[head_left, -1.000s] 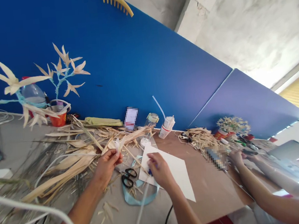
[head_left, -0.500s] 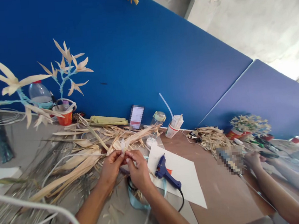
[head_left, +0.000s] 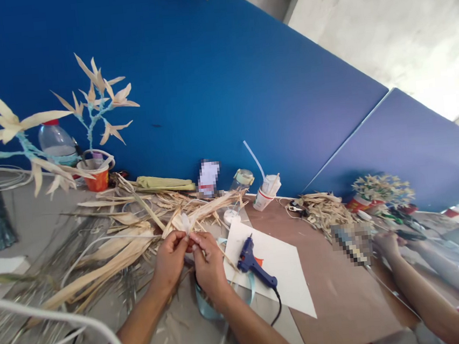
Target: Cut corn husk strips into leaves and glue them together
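A small, whitish, petal-shaped piece (head_left: 185,223) stands upright between my hands. The fingertips of my left hand (head_left: 169,261) pinch its base from one side. Close against them, the fingers of my right hand (head_left: 209,263) are closed on the same piece; its lower end is hidden. Dry corn husks (head_left: 112,259) spread over the table behind and to the left. Just right of my right hand, a blue glue gun (head_left: 257,266) lies on a white sheet (head_left: 289,263). Light blue ribbon (head_left: 251,289) hangs by my right forearm.
Husk flowers on blue-wrapped stems (head_left: 94,117) rise at the back left near a red cup (head_left: 97,180). A phone (head_left: 208,176), a jar (head_left: 242,179) and a white cup (head_left: 266,195) line the blue partition. A co-worker's arms (head_left: 419,289) reach in from the right.
My fingers have shifted slightly around the petal-shaped piece, with the right hand a little closer to the left. The whole view has moved slightly. The glue gun stays on the sheet.
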Motion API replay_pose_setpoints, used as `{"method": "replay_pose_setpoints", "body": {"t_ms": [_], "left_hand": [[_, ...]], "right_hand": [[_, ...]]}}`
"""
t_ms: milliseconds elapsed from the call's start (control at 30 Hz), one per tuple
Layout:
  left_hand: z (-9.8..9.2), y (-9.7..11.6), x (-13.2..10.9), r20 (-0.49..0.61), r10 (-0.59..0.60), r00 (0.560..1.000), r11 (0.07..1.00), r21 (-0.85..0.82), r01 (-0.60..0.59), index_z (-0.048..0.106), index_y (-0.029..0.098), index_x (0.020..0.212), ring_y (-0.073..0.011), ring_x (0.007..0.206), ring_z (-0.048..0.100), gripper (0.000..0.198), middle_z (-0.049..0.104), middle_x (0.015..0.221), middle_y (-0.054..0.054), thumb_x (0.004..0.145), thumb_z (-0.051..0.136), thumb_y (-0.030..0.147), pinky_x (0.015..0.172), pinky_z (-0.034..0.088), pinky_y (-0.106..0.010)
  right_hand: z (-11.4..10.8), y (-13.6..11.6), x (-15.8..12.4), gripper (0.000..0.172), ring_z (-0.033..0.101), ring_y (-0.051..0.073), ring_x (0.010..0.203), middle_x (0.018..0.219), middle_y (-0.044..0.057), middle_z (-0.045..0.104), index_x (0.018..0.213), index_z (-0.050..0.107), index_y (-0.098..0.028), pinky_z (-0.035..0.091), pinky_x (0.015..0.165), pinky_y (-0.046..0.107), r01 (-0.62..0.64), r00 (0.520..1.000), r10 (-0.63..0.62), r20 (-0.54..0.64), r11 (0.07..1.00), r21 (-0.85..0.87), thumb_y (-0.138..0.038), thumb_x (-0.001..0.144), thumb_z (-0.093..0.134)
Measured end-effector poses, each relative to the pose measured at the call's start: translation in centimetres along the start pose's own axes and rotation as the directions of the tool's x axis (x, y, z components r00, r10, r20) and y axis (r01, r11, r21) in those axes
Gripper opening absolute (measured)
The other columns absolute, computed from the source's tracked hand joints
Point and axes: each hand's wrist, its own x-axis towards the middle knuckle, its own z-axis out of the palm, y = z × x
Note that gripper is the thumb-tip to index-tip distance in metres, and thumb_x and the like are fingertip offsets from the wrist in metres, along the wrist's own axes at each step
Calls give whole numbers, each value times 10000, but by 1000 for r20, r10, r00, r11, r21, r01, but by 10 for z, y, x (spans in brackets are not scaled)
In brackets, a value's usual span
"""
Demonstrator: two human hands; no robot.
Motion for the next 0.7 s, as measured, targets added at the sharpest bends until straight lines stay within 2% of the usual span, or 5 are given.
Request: {"method": "replay_pose_setpoints", "body": {"t_ms": [100,200,333,467,700], "left_hand": [[1,1,-1,21,-33,999,999,14,32,629,187,733,-159,588,577,220,639,648,11,682,681,395,608,460,-277],[2,1,-1,83,-83,993,996,19,82,623,183,731,-153,568,568,238,636,638,10,674,682,407,589,445,-268],[3,0,-2,166,-102,981,994,48,95,640,184,712,-149,552,543,228,622,613,8,656,707,394,564,424,-257],[3,-1,-4,221,-88,971,995,56,78,667,192,716,-150,559,531,201,623,619,7,663,716,380,562,422,-254],[0,1,-2,194,-79,978,996,49,71,681,179,728,-155,586,559,202,643,628,-5,662,725,365,604,450,-262]], "right_hand": [[-8,4,8,177,616,182,834,875,33,663,899,691,-206,472,808,326,-184,974,205,-97,964,191,-192,779,562],[-20,6,18,199,603,148,694,783,7,661,886,674,-196,468,686,281,-333,911,405,-79,834,440,-332,745,638],[-30,6,25,322,594,132,628,710,11,660,759,675,-170,439,588,243,-381,897,441,20,750,540,-488,709,681],[-29,5,25,309,523,97,502,542,-18,606,597,618,-169,415,526,220,-419,878,477,40,726,546,-442,706,716],[-30,0,25,221,556,100,489,545,-17,619,620,600,-166,473,517,215,-529,790,568,231,440,726,-315,713,735]]}}
